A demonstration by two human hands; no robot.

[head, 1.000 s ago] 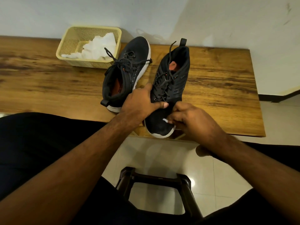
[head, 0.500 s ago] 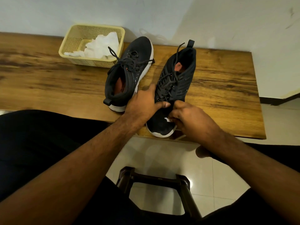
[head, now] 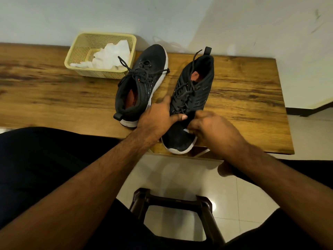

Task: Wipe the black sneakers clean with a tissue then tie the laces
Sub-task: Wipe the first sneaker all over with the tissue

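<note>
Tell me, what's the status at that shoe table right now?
Left hand steadies the right sneaker. Right hand rubs a tissue on its toe. Laces untied. Nothing in the way.

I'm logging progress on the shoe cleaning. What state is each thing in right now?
Right sneaker: laces untied, toe over the table edge.
Left sneaker: laces loose, untouched.
Tissue: pinched against the toe.
Left hand: steadying the right sneaker.
Right hand: holding the tissue.
Basket: holds white tissues.
</note>
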